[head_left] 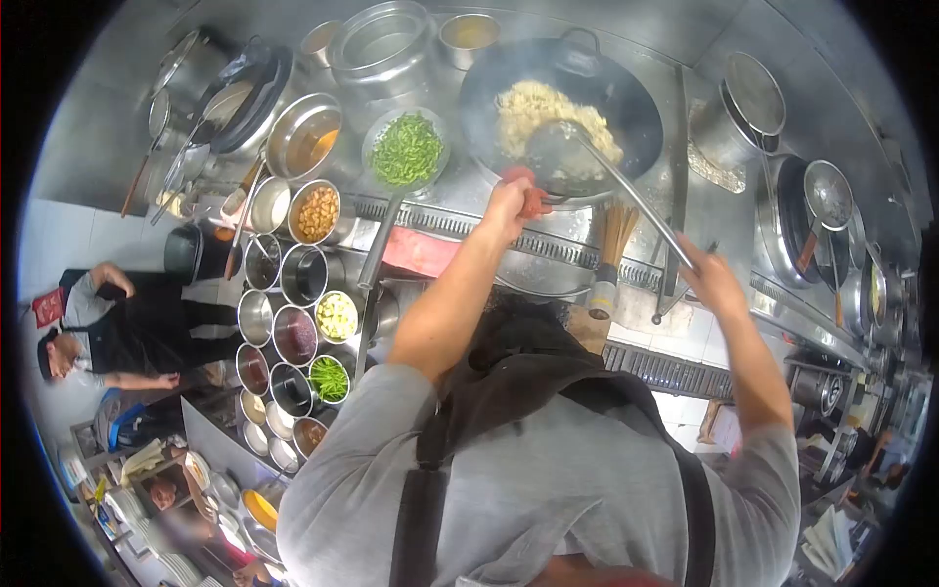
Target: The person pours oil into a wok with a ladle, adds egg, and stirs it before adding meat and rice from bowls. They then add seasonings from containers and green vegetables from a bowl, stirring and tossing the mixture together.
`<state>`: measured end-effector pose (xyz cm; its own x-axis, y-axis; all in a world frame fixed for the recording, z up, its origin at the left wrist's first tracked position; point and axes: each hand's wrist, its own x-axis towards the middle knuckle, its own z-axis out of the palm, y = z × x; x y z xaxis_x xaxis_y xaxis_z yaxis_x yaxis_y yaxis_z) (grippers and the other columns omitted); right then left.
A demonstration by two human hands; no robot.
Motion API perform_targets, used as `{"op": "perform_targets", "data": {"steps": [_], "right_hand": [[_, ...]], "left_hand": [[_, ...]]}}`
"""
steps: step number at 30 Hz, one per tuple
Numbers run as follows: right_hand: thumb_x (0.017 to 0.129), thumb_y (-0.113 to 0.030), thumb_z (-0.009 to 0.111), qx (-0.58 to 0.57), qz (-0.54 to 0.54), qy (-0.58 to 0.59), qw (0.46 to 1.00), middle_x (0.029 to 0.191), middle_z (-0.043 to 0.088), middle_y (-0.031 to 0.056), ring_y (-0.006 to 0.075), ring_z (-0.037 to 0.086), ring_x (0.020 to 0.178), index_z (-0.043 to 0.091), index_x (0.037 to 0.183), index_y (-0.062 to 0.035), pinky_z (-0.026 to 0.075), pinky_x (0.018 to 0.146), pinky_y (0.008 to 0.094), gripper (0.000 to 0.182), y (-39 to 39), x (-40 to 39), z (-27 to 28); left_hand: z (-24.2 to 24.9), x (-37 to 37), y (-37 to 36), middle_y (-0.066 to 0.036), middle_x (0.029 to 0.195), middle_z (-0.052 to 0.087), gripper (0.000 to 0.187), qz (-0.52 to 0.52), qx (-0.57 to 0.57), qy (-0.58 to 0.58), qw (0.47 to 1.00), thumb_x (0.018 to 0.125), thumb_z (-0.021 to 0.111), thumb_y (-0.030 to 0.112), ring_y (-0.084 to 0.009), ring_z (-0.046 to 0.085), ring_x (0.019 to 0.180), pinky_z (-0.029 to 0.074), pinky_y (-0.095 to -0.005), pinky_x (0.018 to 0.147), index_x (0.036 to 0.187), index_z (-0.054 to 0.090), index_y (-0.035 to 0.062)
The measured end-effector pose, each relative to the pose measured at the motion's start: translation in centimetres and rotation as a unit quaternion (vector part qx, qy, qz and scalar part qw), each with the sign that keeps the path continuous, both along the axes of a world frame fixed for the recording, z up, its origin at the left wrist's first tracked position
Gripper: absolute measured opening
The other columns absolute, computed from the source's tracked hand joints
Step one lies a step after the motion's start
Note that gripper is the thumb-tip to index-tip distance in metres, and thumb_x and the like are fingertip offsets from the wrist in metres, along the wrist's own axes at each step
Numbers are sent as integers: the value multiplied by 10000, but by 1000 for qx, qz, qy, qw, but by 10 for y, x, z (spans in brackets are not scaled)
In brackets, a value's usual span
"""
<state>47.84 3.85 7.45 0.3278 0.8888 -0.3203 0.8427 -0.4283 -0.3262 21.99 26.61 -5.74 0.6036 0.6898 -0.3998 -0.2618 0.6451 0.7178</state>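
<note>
A large dark wok stands on the stove, with pale chopped food spread in it. My left hand is closed on a red cloth at the wok's near rim; any handle under it is hidden. The fingers of my right hand wrap round the long handle of a ladle. Its round bowl rests among the food, and a little steam rises there. To the left of the wok, a strainer of chopped greens sits close to the rim.
Metal pots of ingredients stand in rows on the left. A big lidded pot is behind the greens. Brush-like bamboo sticks stand at the stove's front edge. More pans and strainers lie right. A co-worker stands far left.
</note>
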Motion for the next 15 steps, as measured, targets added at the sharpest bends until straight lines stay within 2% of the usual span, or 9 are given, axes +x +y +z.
{"op": "perform_targets", "data": {"steps": [2, 3, 5, 6, 7, 9, 12, 14, 15], "right_hand": [[820, -97, 591, 68, 43, -81, 993, 843, 634, 221, 396, 626, 782, 433, 1360, -141, 481, 726, 480, 564, 5, -7, -29], [823, -92, 581, 71, 51, -111, 990, 857, 632, 226, 407, 620, 792, 415, 1366, -129, 477, 729, 489, 569, 9, -11, -32], [808, -95, 598, 112, 58, -77, 989, 834, 622, 240, 419, 612, 775, 456, 1345, -114, 484, 709, 480, 555, -18, -21, 3], [805, -98, 603, 105, 61, -46, 992, 825, 621, 238, 415, 612, 769, 467, 1338, -117, 486, 702, 477, 550, -35, -20, 21], [805, -98, 603, 104, 65, -43, 992, 825, 621, 238, 415, 612, 769, 467, 1338, -117, 486, 702, 477, 550, -42, -19, 40], [812, -107, 607, -11, 10, 50, 999, 830, 625, 235, 404, 614, 777, 482, 1329, -127, 491, 707, 465, 532, -52, -21, 65], [830, -113, 591, -89, -46, 54, 994, 862, 633, 235, 389, 621, 822, 462, 1339, -136, 487, 733, 473, 525, -11, -16, 44], [845, -121, 576, 58, 44, -32, 997, 886, 630, 238, 396, 621, 818, 450, 1348, -165, 485, 728, 482, 520, 7, 1, -24], [847, -125, 566, 66, 26, -53, 996, 908, 625, 243, 406, 618, 807, 442, 1353, -178, 480, 718, 492, 524, 14, 1, -45]], "left_hand": [[-1, 1, -29, -75, 672, 508, 193, 86, -16, 31, 996, 816, 521, 57, -223, 535, 667, 491, -432, 585, 1007, 519, 87], [-3, -9, -48, -78, 686, 513, 199, 71, -42, 50, 995, 802, 523, 53, -225, 535, 657, 483, -431, 550, 998, 519, 90], [13, -48, -94, -88, 734, 525, 217, 60, -112, 122, 984, 779, 535, 61, -225, 545, 643, 458, -429, 465, 992, 513, 100], [46, -55, -106, -93, 737, 518, 246, 62, -120, 185, 973, 783, 526, 75, -239, 563, 707, 489, -434, 535, 1028, 508, 92], [68, -52, -97, -93, 737, 518, 246, 66, -121, 187, 973, 783, 526, 75, -239, 563, 707, 489, -434, 535, 1028, 508, 92], [91, -35, -63, -127, 745, 547, 262, 132, -81, 84, 984, 794, 467, 31, -222, 554, 584, 500, -428, 496, 1051, 483, 81], [19, -2, -2, -126, 757, 560, 276, 81, -23, 9, 996, 818, 455, 44, -208, 542, 573, 516, -413, 520, 1090, 476, 82], [-9, 13, 5, -87, 836, 555, 285, 42, 0, 35, 999, 820, 496, 79, -230, 565, 789, 505, -413, 650, 1104, 474, 81], [-11, 10, -13, -97, 804, 554, 276, 51, -17, 55, 997, 802, 488, 60, -232, 563, 728, 497, -409, 607, 1077, 482, 89]]}}
